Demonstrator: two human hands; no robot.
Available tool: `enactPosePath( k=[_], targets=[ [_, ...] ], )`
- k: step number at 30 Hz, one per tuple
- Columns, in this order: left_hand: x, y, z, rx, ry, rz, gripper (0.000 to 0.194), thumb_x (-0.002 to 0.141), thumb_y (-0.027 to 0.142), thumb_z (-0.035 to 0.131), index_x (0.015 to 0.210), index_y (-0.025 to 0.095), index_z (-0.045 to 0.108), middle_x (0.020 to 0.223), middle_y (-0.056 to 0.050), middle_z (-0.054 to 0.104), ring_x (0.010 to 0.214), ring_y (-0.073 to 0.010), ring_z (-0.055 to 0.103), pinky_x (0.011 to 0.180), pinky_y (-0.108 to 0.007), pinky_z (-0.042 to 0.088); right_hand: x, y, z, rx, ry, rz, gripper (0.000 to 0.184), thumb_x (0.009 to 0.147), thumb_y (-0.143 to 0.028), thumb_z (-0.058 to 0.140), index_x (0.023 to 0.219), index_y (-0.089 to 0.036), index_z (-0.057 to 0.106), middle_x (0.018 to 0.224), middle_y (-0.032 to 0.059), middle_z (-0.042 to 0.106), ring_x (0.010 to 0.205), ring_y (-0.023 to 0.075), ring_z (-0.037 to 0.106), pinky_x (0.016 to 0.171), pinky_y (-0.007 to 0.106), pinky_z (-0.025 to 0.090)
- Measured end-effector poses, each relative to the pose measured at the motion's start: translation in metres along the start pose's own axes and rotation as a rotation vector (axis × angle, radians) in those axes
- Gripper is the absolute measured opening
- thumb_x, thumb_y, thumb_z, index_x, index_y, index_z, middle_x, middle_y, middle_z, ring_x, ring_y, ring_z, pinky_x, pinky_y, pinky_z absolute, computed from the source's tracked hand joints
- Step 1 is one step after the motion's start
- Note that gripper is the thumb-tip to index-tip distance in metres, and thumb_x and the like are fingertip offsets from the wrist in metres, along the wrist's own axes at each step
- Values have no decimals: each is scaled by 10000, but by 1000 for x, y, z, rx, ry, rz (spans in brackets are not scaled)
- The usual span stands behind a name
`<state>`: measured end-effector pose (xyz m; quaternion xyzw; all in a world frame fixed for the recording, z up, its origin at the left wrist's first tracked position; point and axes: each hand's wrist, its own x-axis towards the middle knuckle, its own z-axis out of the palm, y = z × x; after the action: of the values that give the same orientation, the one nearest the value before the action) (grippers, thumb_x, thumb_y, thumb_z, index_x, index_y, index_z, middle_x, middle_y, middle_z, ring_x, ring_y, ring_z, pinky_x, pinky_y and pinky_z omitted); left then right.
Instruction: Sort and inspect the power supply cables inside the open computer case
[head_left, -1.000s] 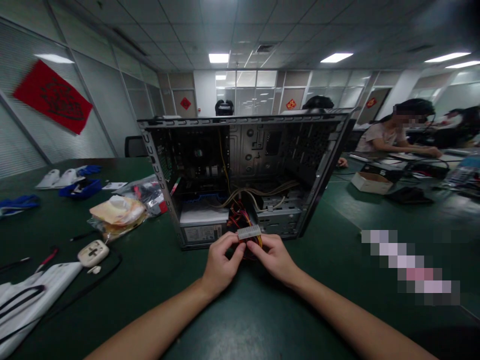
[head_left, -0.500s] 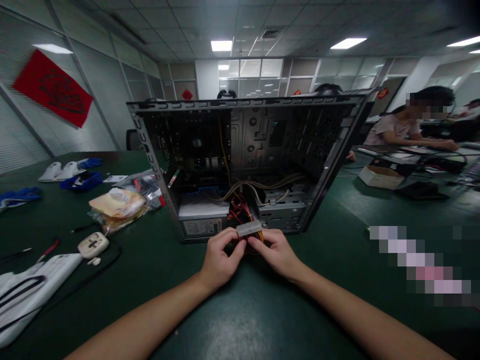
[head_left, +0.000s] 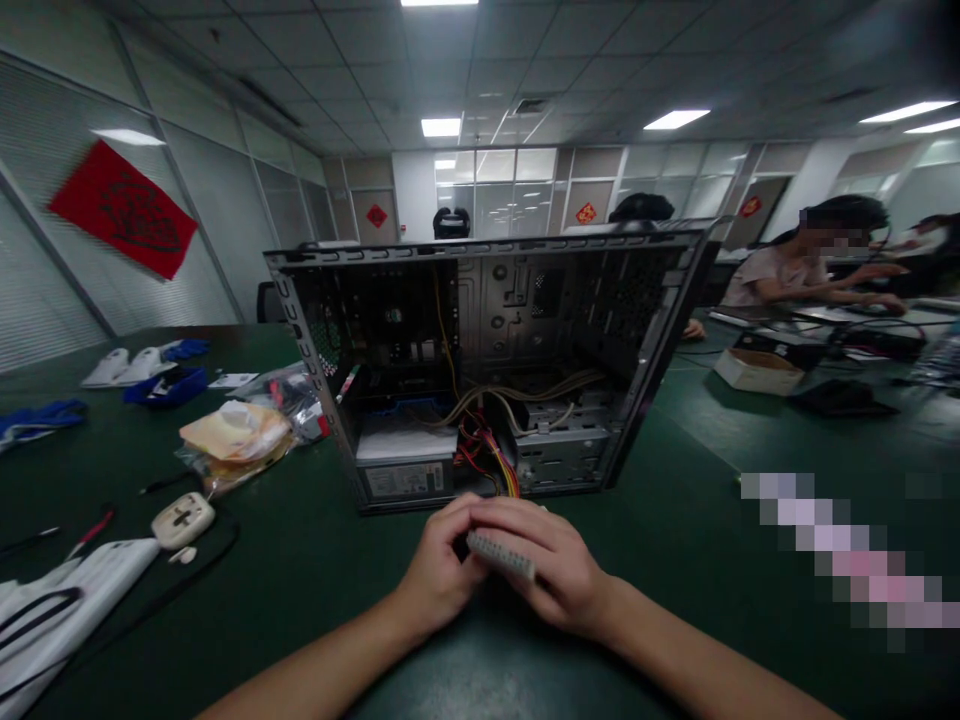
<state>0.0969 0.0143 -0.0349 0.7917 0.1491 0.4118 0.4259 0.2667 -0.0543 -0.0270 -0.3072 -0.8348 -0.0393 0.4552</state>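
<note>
Both my hands meet in front of an open computer case standing on the table. Between them is a pale, wide power connector, tilted with its pin face toward me. My left hand pinches it at its left end. My right hand wraps over it from the right, fingers reaching across to the left hand. Red, yellow and black wires run from the case down behind my fingers, which hide where they join the connector. Inside the case, at lower left, sits the power supply.
At left on the green table lie a plastic bag of parts, a white socket block, a white power strip, a blue tray and gloves. Right of the case stands a carton; a person sits beyond it.
My hands have drawn the connector nearer to me and turned its pin face up toward me. My right hand has closed over it. The camera view has tilted upward a little.
</note>
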Motion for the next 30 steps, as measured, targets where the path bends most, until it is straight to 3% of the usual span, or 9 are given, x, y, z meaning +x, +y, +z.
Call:
enactPosePath(
  k=[4,8,15,22,30],
  targets=[
    [-2,-8,5,-242,-88,-126,455,714,442,779,1042,170,621,1026,-96,652,956,-243,618,873,-341,493,2,-8,-1,-49,-68,-96,405,884,-151,456,1283,-190,509,1168,122,705,1245,263,551,1004,460,445],
    [-3,-10,8,-409,-71,-240,678,634,413,844,1179,212,496,1058,-87,627,938,-210,624,833,-299,482,6,-12,1,-31,-98,-105,429,837,-124,436,1260,-168,494,1031,117,737,995,229,675,958,427,450],
    [-4,-9,9,-446,-113,-228,882,578,441,864,1303,227,409,1097,-105,600,963,-226,619,886,-338,462,12,-17,3,13,-61,-24,219,837,-112,436,1002,-191,556,820,67,691,785,179,650,842,359,485],
    [-3,-6,10,-485,-120,-254,878,602,417,868,1332,243,411,1073,-80,598,883,-186,615,886,-321,450,12,-15,7,-1,-52,-14,184,859,-140,387,950,-198,536,762,61,630,738,197,589,752,360,469],
    [0,-13,9,-627,-74,-275,1053,508,705,794,1350,213,397,1053,-102,609,894,-232,620,830,-325,452,19,-17,2,7,-157,49,226,880,-114,398,1056,-164,532,918,93,647,879,210,568,808,363,446]
  ],
)
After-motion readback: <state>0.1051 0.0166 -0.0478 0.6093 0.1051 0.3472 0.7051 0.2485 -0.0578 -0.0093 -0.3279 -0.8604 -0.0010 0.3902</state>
